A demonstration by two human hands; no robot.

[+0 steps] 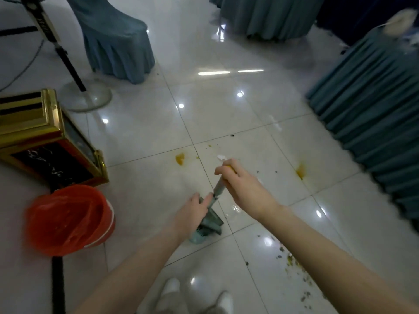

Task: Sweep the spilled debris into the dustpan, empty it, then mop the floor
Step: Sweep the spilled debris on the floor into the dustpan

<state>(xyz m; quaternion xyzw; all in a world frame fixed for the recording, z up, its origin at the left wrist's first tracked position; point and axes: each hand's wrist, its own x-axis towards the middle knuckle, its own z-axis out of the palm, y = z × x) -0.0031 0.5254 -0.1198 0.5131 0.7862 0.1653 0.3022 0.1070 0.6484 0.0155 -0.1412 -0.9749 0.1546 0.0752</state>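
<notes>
broom and dustpan set (209, 225) standing on the tiled floor (145, 137) beside the red-lined bucket (68, 219). right hand (243, 184) wraps its fingers around the upper handle (218, 185); left hand (192, 211) grips lower down, both forearms extended forward. the set looks light and stiff, best held along the shaft. debris (292, 261) and yellow stains (180, 158) lie scattered nearby.

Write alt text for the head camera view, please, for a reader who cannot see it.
Both hands grip an upright handle: right hand near its top, left hand lower, above a teal dustpan on the tiled floor. Debris lies right; a red-lined bin stands left.
</notes>
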